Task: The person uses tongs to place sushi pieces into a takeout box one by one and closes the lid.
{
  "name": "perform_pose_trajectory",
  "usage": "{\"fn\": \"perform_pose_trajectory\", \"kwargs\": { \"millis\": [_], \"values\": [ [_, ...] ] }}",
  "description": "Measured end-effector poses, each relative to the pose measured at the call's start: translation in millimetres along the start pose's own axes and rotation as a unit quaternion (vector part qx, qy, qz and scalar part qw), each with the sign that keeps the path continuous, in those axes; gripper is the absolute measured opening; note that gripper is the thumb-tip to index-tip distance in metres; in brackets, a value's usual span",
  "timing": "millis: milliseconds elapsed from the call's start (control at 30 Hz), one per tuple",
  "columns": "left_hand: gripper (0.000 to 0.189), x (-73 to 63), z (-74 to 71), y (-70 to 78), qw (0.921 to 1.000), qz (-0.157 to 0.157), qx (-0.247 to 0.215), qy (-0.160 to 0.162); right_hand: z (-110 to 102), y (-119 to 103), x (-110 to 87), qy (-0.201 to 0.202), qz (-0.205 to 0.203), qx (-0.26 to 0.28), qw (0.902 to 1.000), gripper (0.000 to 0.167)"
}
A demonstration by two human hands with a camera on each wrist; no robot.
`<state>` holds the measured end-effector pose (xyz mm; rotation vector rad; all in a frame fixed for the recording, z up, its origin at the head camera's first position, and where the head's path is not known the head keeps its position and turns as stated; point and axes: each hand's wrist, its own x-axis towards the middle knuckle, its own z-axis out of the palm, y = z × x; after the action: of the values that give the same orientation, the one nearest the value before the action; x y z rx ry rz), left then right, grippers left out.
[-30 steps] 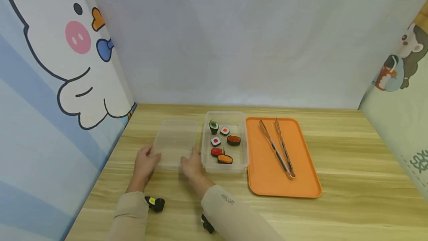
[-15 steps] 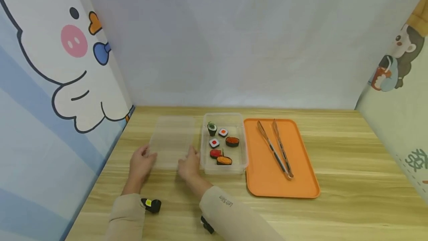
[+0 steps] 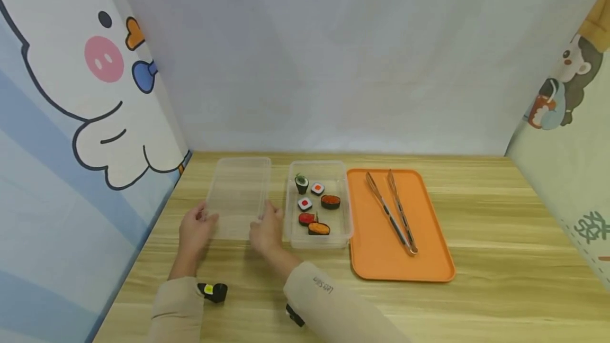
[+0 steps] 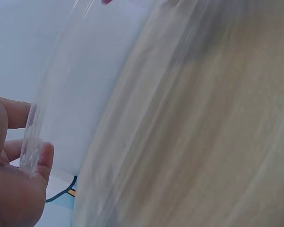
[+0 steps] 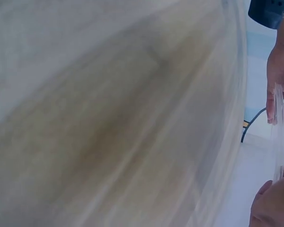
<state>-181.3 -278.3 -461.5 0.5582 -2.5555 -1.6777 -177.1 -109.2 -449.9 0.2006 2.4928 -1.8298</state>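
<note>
A clear plastic lid (image 3: 240,189) is held by both hands in the head view, left of the clear box. My left hand (image 3: 196,229) grips its near left edge, and my right hand (image 3: 267,231) grips the near right edge. In the left wrist view, the left thumb and fingers (image 4: 19,111) pinch the lid's rim (image 4: 32,142). The right wrist view shows the lid edge-on (image 5: 278,137) between both hands. Close by the right hand stands the clear box (image 3: 345,237), with several sushi pieces (image 3: 319,228) inside.
An orange tray (image 3: 381,263) lies just right of the box, bearing metal tongs (image 3: 396,221) with their arms spread. The wooden table (image 3: 500,237) ends at a pale backdrop (image 3: 348,68). Wrist cameras (image 3: 215,292) hang at both sleeves.
Both hands have carried the lid a little to the left, away from the box. Its far edge now appears higher in view. The head view itself has shifted slightly.
</note>
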Motion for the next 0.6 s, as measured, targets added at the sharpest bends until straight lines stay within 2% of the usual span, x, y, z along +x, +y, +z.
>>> {"fn": "perform_pose_trajectory", "kwargs": {
  "millis": [367, 600],
  "values": [
    [0.055, 3.7, 6.3, 1.2, 0.9995, -0.017, -0.024, -0.008, -13.6, -15.0, 4.9, -0.010, -0.045, -0.017, 0.9988, 0.069],
    [0.057, -0.5, 12.6, 3.5, 0.9980, -0.025, -0.056, -0.017, -25.0, -18.6, 4.7, -0.031, -0.029, -0.018, 0.9990, 0.067]
  ]
}}
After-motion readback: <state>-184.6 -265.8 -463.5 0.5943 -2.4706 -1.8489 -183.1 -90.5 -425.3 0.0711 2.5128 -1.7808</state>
